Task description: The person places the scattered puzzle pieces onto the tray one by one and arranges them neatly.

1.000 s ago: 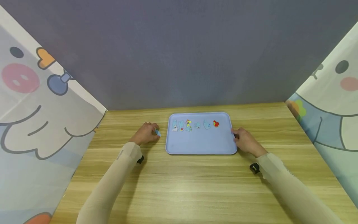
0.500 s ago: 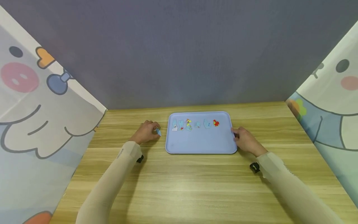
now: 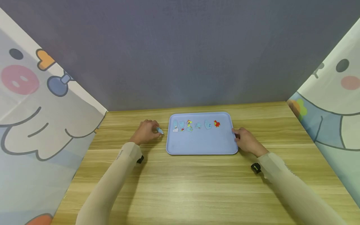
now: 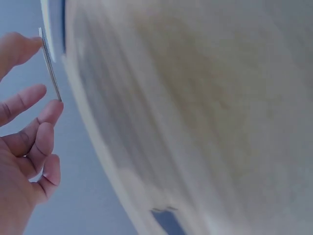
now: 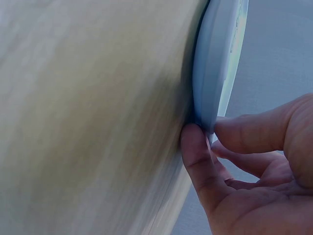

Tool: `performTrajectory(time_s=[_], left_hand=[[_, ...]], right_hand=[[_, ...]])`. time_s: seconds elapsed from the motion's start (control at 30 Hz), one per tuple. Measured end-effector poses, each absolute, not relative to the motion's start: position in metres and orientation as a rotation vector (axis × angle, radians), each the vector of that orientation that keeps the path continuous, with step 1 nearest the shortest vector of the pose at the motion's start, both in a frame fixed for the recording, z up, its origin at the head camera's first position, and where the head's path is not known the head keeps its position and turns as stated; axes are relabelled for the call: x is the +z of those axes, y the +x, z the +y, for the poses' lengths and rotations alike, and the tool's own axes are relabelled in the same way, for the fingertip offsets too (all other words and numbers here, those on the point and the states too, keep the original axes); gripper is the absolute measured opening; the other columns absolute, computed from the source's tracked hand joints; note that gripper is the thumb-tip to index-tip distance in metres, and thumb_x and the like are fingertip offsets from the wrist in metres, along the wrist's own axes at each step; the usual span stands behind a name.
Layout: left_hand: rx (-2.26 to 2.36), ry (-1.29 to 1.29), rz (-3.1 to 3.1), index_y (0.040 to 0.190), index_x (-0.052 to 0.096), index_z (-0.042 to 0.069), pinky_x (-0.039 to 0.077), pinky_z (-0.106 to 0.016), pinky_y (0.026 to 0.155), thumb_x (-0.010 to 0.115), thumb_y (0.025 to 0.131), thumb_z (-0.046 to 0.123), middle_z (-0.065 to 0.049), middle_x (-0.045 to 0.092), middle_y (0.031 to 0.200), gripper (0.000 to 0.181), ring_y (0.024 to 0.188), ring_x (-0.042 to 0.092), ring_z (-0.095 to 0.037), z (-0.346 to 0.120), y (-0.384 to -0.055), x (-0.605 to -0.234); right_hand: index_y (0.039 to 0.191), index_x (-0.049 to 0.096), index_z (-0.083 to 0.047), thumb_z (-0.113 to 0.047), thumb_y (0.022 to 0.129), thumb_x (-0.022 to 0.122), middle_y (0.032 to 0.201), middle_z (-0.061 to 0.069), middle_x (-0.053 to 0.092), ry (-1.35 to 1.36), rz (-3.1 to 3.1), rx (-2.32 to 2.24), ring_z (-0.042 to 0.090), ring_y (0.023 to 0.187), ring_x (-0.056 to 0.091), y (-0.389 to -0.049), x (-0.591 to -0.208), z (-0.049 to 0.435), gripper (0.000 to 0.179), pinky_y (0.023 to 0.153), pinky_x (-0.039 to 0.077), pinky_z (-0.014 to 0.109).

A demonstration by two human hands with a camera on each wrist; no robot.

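In the head view, my left hand [image 3: 145,132] is left of the pale blue tray [image 3: 202,143], apart from it. It pinches a thin light-blue puzzle piece [image 3: 160,130] by its edges. From the left wrist view the puzzle piece [image 4: 50,66] appears edge-on, between the thumb and a fingertip. At the tray's right rim, my right hand [image 3: 246,142] pinches the edge. The right wrist view has the thumb and a finger on either side of the tray [image 5: 208,78]. Several cut-out puzzle pieces [image 3: 189,126] lie in a row along the tray's upper half, including a red one [image 3: 217,123].
The tray rests on a wood-grain table [image 3: 191,187]. Behind the table rises a grey panel [image 3: 191,56]. Cartoon-printed sheets stand at the left [image 3: 56,125] and right [image 3: 332,131]. Each wrist wears a black strap.
My left hand has shifted slightly away from me, and the puzzle piece in it has turned and tilted toward the tray. The right hand and tray stay in place.
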State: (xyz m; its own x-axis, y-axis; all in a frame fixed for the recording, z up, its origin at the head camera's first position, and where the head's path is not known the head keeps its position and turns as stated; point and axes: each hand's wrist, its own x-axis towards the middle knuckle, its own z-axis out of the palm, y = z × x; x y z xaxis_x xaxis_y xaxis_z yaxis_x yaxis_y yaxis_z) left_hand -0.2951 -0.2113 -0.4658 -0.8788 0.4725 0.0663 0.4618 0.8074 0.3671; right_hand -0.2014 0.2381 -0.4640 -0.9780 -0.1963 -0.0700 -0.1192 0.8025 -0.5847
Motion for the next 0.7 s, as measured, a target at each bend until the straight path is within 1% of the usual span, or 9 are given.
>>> performTrajectory(time_s=[0.2, 0.3, 0.37, 0.47, 0.5, 0.6, 0.7], left_hand=[[0.638, 0.895, 2.95, 0.098, 0.067, 0.011, 0.037, -0.043, 0.084, 0.078, 0.076, 0.029, -0.003, 0.065, 0.09, 0.031, 0.086, 0.052, -0.022, -0.199, -0.291, -0.459], [0.638, 1.033, 2.941, 0.095, 0.068, 0.01, 0.04, -0.038, 0.079, 0.079, 0.075, 0.026, -0.003, 0.064, 0.088, 0.028, 0.085, 0.052, -0.022, -0.189, -0.285, -0.459], [0.612, 1.133, 2.93, 0.095, 0.069, 0.009, 0.041, -0.036, 0.077, 0.079, 0.075, 0.025, -0.006, 0.065, 0.089, 0.028, 0.084, 0.051, -0.023, -0.181, -0.282, -0.458], [0.563, 1.231, 2.911, 0.094, 0.071, 0.009, 0.041, -0.039, 0.076, 0.08, 0.075, 0.025, -0.008, 0.065, 0.091, 0.027, 0.083, 0.05, -0.023, -0.168, -0.276, -0.454], [0.545, 1.24, 2.904, 0.094, 0.071, 0.01, 0.041, -0.042, 0.079, 0.08, 0.075, 0.026, -0.007, 0.065, 0.092, 0.026, 0.084, 0.049, -0.022, -0.165, -0.273, -0.453], [0.499, 1.238, 2.885, 0.092, 0.072, 0.015, 0.038, -0.05, 0.083, 0.079, 0.076, 0.028, -0.004, 0.063, 0.094, 0.021, 0.086, 0.047, -0.02, -0.155, -0.268, -0.45], [0.451, 1.237, 2.872, 0.089, 0.073, 0.019, 0.034, -0.05, 0.082, 0.079, 0.077, 0.029, -0.001, 0.061, 0.094, 0.016, 0.09, 0.047, -0.019, -0.147, -0.263, -0.45]], right_hand=[[0.13, 0.044, 0.017, 0.008, 0.085, 0.054, 0.087, 0.017, 0.051, -0.258, 2.873, -0.91, 0.028, 0.076, 0.049, -0.201, -0.466, 0.239, 0.046, 0.067, 0.045, 0.038], [0.13, 0.044, 0.016, 0.007, 0.086, 0.054, 0.088, 0.017, 0.051, -0.257, 2.869, -0.913, 0.028, 0.076, 0.049, -0.201, -0.466, 0.238, 0.046, 0.067, 0.045, 0.037], [0.129, 0.044, 0.017, 0.008, 0.085, 0.054, 0.088, 0.018, 0.051, -0.258, 2.866, -0.919, 0.028, 0.076, 0.049, -0.201, -0.466, 0.238, 0.046, 0.067, 0.045, 0.037], [0.129, 0.044, 0.017, 0.008, 0.085, 0.054, 0.088, 0.018, 0.051, -0.259, 2.864, -0.926, 0.028, 0.076, 0.049, -0.201, -0.465, 0.237, 0.046, 0.066, 0.045, 0.037], [0.129, 0.044, 0.017, 0.008, 0.085, 0.054, 0.088, 0.018, 0.051, -0.257, 2.863, -0.927, 0.028, 0.076, 0.049, -0.201, -0.464, 0.237, 0.046, 0.066, 0.045, 0.037], [0.129, 0.044, 0.017, 0.008, 0.085, 0.054, 0.089, 0.019, 0.051, -0.255, 2.861, -0.927, 0.028, 0.076, 0.049, -0.201, -0.464, 0.237, 0.046, 0.066, 0.045, 0.037], [0.129, 0.044, 0.017, 0.008, 0.085, 0.055, 0.089, 0.019, 0.051, -0.255, 2.866, -0.926, 0.028, 0.076, 0.05, -0.201, -0.465, 0.237, 0.046, 0.066, 0.045, 0.037]])
